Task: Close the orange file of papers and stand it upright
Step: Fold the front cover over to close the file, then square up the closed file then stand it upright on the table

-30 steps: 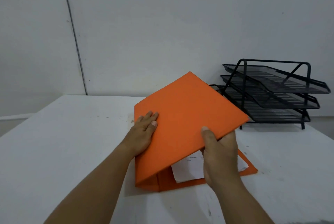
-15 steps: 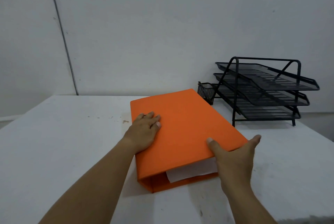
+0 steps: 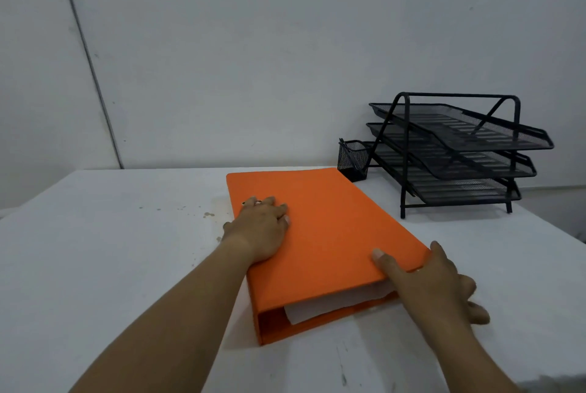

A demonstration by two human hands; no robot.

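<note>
The orange file (image 3: 329,227) lies flat and closed on the white table (image 3: 111,250), its spine toward the left. White papers (image 3: 336,303) show in the gap at its near end. My left hand (image 3: 263,227) rests palm down on the cover near the spine, fingers together. My right hand (image 3: 434,281) is at the file's near right corner: the thumb lies on the cover, the fingers spread beside the edge on the table.
A black mesh three-tier paper tray (image 3: 456,151) stands at the back right against the wall. A small black mesh cup (image 3: 352,159) sits to its left, just behind the file's far corner. The table's right edge (image 3: 564,234) runs near the tray.
The raised top cover has come down flat onto the papers. My right hand let go of the cover's edge and now rests at the corner. My left hand stayed on the cover.
</note>
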